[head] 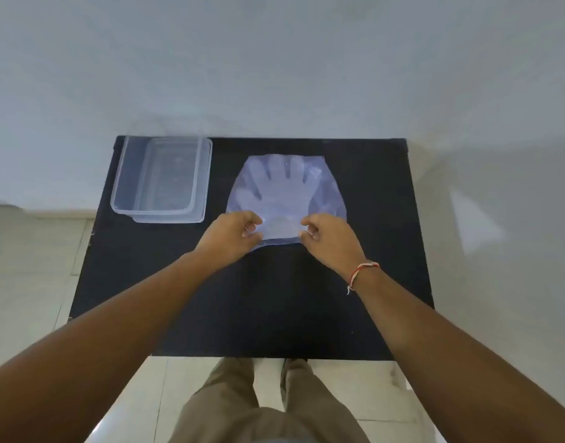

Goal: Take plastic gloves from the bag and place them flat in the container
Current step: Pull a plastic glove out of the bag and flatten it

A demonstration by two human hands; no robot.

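Note:
A clear plastic bag (326,193) lies flat on the black table (274,298), right of centre. Through it I see the stacked plastic gloves (281,187), fingers pointing away from me. My left hand (233,231) pinches the bag's near edge on the left side. My right hand (329,235) pinches the same edge on the right side, with a red and white thread around its wrist. A clear rectangular container (161,177) stands at the table's far left corner, apart from both hands; nothing shows inside it.
A pale wall rises just behind the table's far edge. Light floor tiles lie to the left and in front. My legs in khaki trousers (242,404) stand at the near edge.

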